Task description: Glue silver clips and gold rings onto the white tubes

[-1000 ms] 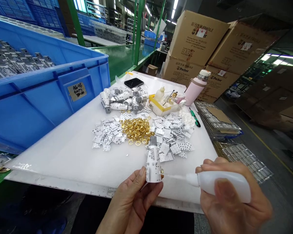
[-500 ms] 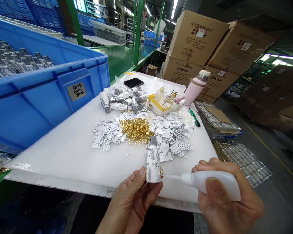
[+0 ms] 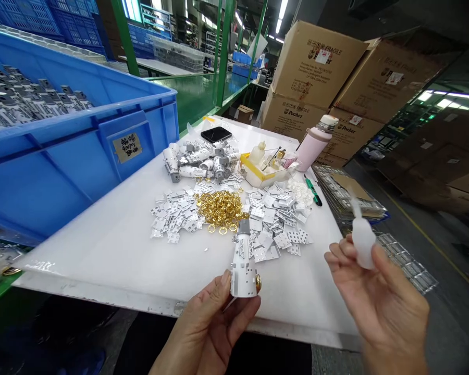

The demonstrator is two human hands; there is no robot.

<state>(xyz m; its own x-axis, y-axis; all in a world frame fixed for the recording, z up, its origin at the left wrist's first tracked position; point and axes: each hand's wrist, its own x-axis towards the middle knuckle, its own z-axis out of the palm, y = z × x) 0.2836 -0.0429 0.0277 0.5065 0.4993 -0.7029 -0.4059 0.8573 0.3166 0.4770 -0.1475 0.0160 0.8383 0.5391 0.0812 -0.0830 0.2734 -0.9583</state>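
My left hand [image 3: 219,307] holds a white model tower [image 3: 243,268] upright by its wide base, thumb on its left side. The tower has a grey top and a gold round part [image 3: 258,283] low on its right side. In my right hand [image 3: 379,286] is a small translucent white squeeze bottle [image 3: 362,244], gripped between thumb and fingers with its thin nozzle pointing up, slightly blurred. Beyond the tower lies a pile of gold rings [image 3: 221,207]. Flat white perforated pieces lie in heaps on its left [image 3: 175,216] and right [image 3: 275,221].
Several more towers [image 3: 199,161] lie heaped behind the rings. A yellow-edged tray [image 3: 254,174] holds another bottle. A pink flask [image 3: 315,143], green cutter [image 3: 312,190] and black phone [image 3: 216,134] rest on the white table [image 3: 113,255]. A blue crate [image 3: 78,161] full of towers stands left; cartons [image 3: 316,62] behind.
My right hand has drawn the squeeze bottle away from the tower and tipped its nozzle from pointing left to pointing up. The left hand still holds the tower in nearly the same place.
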